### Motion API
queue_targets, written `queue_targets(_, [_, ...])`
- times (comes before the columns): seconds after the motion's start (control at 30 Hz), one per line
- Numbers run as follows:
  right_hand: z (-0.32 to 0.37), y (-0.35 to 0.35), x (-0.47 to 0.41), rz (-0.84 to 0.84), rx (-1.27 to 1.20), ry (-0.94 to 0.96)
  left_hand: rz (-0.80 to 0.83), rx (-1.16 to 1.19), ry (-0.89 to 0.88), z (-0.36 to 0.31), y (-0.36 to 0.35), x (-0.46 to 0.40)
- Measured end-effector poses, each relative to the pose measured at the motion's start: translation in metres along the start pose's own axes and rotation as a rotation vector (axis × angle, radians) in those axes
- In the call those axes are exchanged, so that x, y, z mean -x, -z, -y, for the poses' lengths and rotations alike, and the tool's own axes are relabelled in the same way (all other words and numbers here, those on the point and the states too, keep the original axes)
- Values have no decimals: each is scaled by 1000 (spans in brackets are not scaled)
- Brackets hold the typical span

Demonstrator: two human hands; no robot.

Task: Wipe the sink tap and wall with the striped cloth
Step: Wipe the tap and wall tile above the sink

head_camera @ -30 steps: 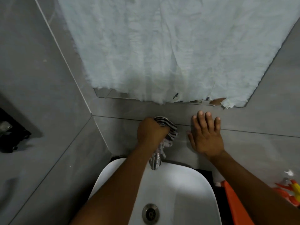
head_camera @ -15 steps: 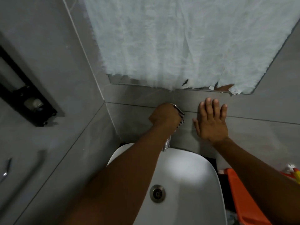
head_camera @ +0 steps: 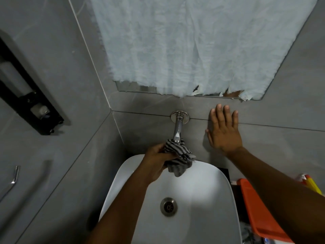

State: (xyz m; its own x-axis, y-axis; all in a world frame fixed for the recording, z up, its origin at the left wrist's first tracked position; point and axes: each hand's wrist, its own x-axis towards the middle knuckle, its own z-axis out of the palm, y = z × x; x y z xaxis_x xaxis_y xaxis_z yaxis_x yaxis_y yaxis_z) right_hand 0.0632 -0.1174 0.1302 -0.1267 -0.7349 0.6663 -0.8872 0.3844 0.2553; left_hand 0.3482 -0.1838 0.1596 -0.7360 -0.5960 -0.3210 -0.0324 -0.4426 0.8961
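Left hand (head_camera: pixel 156 162) gripping striped cloth (head_camera: pixel 179 155), orange tray (head_camera: pixel 258 213) beside sink (head_camera: pixel 198 191)

Grey-and-black striped cloth (head_camera: pixel 177 152); chrome tap (head_camera: pixel 177 128); white sink (head_camera: pixel 202 191); grey wall (head_camera: pixel 149 125)

Both arms are extended forward.
The left hand (head_camera: pixel 159 160) is clenched around fabric; the right hand (head_camera: pixel 223 132) is pressed flat, fingers (head_camera: pixel 226 112) spread upward.

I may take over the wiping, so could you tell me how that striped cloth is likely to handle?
Probably floppy: the striped cloth bunches and droops from the left hand around the tap. It looks light and unlikely to slip.
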Motion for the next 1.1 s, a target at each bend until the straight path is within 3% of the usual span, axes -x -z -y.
queue_targets(0.07, [1,1,-1,7,4,-4,121,272,0,12,0,-1])
queue_targets(0.17, [1,2,0,37,14,-11,120,619,55,32,-11,-2])
queue_targets(0.27, [0,1,0,43,24,-12,38,646,34,37,-17,1])
queue_targets(0.33, [-1,1,0,46,23,-14,-134,412,-52,33,-22,2])
queue_targets(0.47, [3,-1,0,52,27,-30,-611,-504,-260,19,-54,7])
queue_targets(0.53, [3,-2,1,37,25,-25,-639,-646,-292,6,-65,4])
queue_targets(0.63, [-1,-4,1,26,39,-10,-544,-786,-150,-21,-68,-20])
queue_targets(0.7, [-1,-5,1,22,43,-14,-564,-893,-116,-47,-69,-37])
queue_targets(0.77, [0,-7,1,6,37,-22,-558,-781,-126,-68,-68,-53])
queue_targets(0.8, [0,-8,1,0,32,-23,-519,-606,-79,-76,-64,-62])
queue_targets(0.87, [0,-8,0,-9,24,-20,-334,-163,100,-86,-50,-77])
queue_targets(0.93, [0,-6,0,-7,27,-17,-172,116,222,-80,-40,-81])
queue_targets(1.0, [1,-3,0,6,25,-22,-136,272,235,-64,-31,-87])
queue_targets(1.1, [2,3,-1,29,11,-21,-145,306,229,-58,-26,-94])
